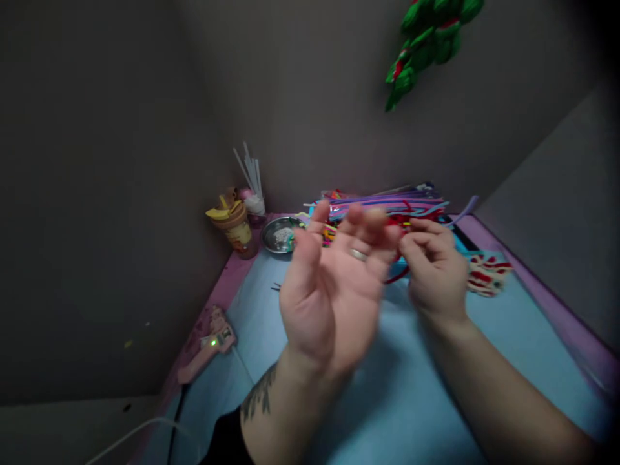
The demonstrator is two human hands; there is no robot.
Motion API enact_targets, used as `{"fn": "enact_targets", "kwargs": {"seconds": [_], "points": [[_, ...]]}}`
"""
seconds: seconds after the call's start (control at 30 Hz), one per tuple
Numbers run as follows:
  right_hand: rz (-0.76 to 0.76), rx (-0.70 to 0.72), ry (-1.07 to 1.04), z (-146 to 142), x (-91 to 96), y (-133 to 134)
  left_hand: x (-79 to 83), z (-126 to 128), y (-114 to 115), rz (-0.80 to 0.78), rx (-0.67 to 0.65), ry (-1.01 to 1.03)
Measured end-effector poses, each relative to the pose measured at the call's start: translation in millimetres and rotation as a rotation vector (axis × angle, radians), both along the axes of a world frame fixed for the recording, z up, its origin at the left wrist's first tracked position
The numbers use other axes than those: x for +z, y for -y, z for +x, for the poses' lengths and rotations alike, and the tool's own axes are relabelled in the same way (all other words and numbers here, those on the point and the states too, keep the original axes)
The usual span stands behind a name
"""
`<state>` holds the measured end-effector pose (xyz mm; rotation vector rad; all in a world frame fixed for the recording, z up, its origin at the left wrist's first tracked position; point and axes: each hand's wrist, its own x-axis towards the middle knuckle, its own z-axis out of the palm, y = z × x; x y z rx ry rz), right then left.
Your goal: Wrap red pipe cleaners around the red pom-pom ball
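Note:
My left hand (334, 297) is raised above the table, palm toward me and fingers loosely apart, with a ring on one finger. It is slightly blurred and holds nothing visible. Just to its right, my right hand (436, 265) has thumb and forefinger pinched together. Small bits of red and yellow show at those fingertips, too blurred to tell what is held. A curved red strand (398, 276) shows between the two hands, below the fingertips. Behind them lies a bundle of pipe cleaners (368, 205) in purple, pink and blue, partly covered by my fingers.
A metal bowl (277, 236) with small pale pieces stands back left, near a decorated cup (237, 236) and white sticks (252, 171). A pink glue gun (208, 352) lies at the left edge. A red-and-white piece (487, 274) lies right. Green bundles (426, 48) hang above.

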<state>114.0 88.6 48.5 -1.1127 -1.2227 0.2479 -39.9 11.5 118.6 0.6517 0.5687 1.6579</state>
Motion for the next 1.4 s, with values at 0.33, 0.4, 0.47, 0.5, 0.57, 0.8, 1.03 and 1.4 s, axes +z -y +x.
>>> {"fn": "enact_targets", "kwargs": {"seconds": [0.33, 0.4, 0.47, 0.5, 0.57, 0.8, 1.03, 1.4], "points": [[0.005, 0.015, 0.034, 18, 20.5, 1, -16.1, 20, -71, -0.062, 0.141, -0.187], [0.023, 0.018, 0.054, 19, 23.4, 2, -23.8, 28, -71, -0.042, 0.146, -0.308], [0.049, 0.010, 0.073, 19, 25.4, 3, -27.4, 35, -69, -0.003, 0.147, -0.413], [0.055, 0.012, 0.085, 20, 26.1, 4, -28.3, 38, -68, 0.014, 0.144, -0.460], [0.054, 0.033, 0.102, 20, 27.1, 5, -29.4, 43, -65, 0.027, 0.134, -0.544], [0.017, 0.175, 0.112, 17, 28.5, 7, -30.0, 44, -60, 0.120, 0.204, -0.811], [0.012, 0.204, 0.100, 16, 27.8, 5, -20.7, 41, -57, 0.098, 0.274, -0.892], [-0.054, 0.292, 0.002, 4, 22.8, 7, -26.2, 35, -53, 0.124, 0.415, -0.973]]}}
